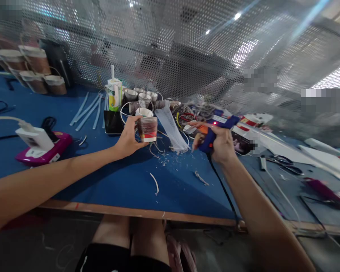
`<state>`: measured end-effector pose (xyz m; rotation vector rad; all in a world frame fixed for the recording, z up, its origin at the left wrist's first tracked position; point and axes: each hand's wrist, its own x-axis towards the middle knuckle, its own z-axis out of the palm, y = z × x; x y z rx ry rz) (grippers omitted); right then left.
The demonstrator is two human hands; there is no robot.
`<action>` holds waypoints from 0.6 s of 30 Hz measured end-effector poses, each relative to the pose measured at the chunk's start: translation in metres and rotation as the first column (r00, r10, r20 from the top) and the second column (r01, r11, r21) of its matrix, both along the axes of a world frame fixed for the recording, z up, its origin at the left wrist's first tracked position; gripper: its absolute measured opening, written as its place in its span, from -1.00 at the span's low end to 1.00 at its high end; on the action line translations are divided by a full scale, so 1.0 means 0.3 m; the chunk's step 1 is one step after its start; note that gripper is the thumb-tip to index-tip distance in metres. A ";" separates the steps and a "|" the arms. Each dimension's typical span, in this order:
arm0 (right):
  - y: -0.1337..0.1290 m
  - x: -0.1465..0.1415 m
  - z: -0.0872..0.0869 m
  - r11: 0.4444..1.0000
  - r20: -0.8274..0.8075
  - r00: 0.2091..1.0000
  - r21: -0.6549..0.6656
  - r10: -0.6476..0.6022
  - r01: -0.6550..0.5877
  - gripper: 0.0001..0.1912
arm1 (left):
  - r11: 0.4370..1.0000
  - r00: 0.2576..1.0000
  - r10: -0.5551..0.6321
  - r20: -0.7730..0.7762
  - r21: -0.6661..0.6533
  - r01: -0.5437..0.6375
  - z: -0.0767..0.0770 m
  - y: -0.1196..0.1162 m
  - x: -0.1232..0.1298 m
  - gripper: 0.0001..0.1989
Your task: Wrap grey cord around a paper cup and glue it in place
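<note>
My left hand grips a small paper cup from its left side, thumb below and fingers at the rim. Brown cord wraps the cup's upper part, and a red and white band shows beneath. To the right, my right hand is closed around the handle of a blue hot glue gun with a lit red light. Its black cord runs down over the table's front edge. A gap separates gun and cup. Between them lies a bundle of white strands.
Behind the cup stand several paper cups and a drink carton with a straw. Glue sticks and a magenta power strip lie left. Scissors lie right. Wrapped cups with handles stand far left, before a perforated metal screen.
</note>
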<state>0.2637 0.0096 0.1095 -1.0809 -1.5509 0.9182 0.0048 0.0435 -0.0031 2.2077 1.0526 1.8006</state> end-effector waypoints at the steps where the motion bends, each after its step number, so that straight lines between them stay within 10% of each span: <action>1: 0.003 -0.024 -0.014 0.994 -0.053 0.995 -0.062 0.088 -0.091 -0.64 | 1.000 1.000 0.003 -0.008 -0.013 -0.003 0.002 -0.002 -0.001 -0.22; 5: -0.020 -0.077 -0.100 0.932 -0.160 0.953 -0.220 0.257 -0.288 -0.60 | 0.999 0.998 -0.001 -0.056 -0.045 -0.002 0.020 -0.013 -0.007 -0.20; 18: -0.046 -0.085 -0.174 0.934 0.003 0.986 -0.323 0.164 -0.155 -0.65 | 0.999 0.995 -0.011 -0.100 -0.053 0.005 0.030 -0.014 -0.014 -0.24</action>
